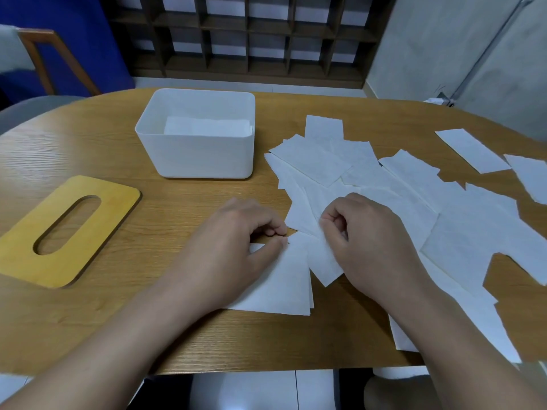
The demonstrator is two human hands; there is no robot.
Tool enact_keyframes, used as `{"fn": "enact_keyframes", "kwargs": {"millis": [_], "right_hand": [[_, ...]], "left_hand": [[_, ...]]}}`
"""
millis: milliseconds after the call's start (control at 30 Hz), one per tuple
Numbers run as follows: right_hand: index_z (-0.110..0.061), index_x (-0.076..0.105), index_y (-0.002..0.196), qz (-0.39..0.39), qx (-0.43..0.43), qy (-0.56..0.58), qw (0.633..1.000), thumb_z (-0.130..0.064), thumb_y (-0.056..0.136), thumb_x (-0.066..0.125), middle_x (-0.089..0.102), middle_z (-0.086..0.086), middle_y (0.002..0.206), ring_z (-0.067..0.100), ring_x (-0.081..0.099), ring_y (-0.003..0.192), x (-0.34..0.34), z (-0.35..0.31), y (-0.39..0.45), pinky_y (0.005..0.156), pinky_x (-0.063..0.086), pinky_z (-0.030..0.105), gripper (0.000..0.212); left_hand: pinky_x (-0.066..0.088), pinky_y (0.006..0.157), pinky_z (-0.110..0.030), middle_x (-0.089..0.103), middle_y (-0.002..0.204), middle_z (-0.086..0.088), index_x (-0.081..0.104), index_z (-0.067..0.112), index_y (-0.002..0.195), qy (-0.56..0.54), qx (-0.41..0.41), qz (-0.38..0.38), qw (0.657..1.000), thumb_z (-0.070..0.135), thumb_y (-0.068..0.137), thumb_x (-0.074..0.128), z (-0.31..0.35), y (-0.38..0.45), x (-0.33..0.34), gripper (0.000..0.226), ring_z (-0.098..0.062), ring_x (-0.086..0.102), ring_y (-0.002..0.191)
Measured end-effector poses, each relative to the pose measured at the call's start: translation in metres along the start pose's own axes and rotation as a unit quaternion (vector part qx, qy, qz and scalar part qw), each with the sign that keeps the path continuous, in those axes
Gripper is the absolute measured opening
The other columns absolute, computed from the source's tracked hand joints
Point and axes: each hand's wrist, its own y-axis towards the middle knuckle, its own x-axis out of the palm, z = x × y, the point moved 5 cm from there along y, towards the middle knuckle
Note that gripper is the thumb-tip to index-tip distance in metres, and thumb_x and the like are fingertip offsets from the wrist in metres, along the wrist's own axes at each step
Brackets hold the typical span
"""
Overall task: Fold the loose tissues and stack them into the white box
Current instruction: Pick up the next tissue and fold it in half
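**Both hands on one sheet, near the front edge of the tabletop**

The left hand (236,232) pinches a corner of the tissue (284,285) between thumb and curled fingertips; the right hand (367,235) has its fingers curled in, bunching the paper where this sheet meets the heap. The tissue lies flat near the front edge of the tabletop (88,143), its long axis running roughly from that edge away toward the far side, leaning a little left, the pinched corner at its far end.

The main risk, as I judge it, is picking up more than one sheet: the loose tissues (384,187) overlap thickly across the right half of the tabletop, and the right hand grips at the overlap, so a neighbour could be dragged along or torn. A skewed fold is also likely if the corners are not matched, since thin paper slides easily on wood.

The white box (195,143) stands toward the far left, open, with folded tissues already inside. The wooden lid (68,229) lies flat near the left edge.
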Motion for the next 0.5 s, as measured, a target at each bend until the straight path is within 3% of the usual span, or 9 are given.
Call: {"fn": "enact_keyframes", "kwargs": {"millis": [100,267,367,500], "right_hand": [[-0.025,0.061,0.084,-0.02,0.01,-0.013,1.0,-0.018,0.106,0.057,0.062,-0.006,0.082,0.011,0.057,0.072,0.001,0.0,0.0,0.06,0.038,0.019,0.024],[-0.022,0.064,0.088,-0.019,0.006,-0.031,0.999,-0.019,0.109,0.053,0.062,-0.005,0.086,0.014,0.059,0.076,0.004,-0.002,0.0,0.07,0.055,0.034,0.024],[-0.024,0.061,0.09,-0.016,0.0,0.004,1.0,-0.019,0.111,0.053,0.061,-0.009,0.088,0.011,0.057,0.08,0.001,-0.004,-0.001,0.068,0.047,0.026,0.023],[-0.03,0.061,0.093,-0.044,-0.038,0.082,0.995,-0.025,0.111,0.056,0.057,-0.017,0.089,0.006,0.056,0.086,-0.002,-0.019,-0.007,0.069,0.035,0.014,0.019]], "left_hand": [[0.053,0.087,-0.033,0.069,0.098,0.021,0.077,0.039,0.105,-0.008,0.006,0.008,1.0,0.036,0.097,0.078,0.0,0.0,-0.001,0.008,-0.006,0.062,0.106],[0.053,0.085,-0.032,0.069,0.098,0.021,0.078,0.039,0.107,-0.002,0.008,0.006,1.0,0.035,0.098,0.078,0.0,0.0,-0.001,0.01,-0.006,0.062,0.107],[0.05,0.086,-0.024,0.069,0.104,0.023,0.077,0.038,0.115,0.008,0.008,0.008,1.0,0.033,0.098,0.076,0.001,0.0,-0.003,0.017,-0.004,0.06,0.11],[0.043,0.104,-0.019,0.06,0.131,0.019,0.067,0.034,0.145,0.032,0.03,0.04,0.998,0.02,0.096,0.078,0.002,0.001,-0.007,0.052,-0.005,0.055,0.124]]}}
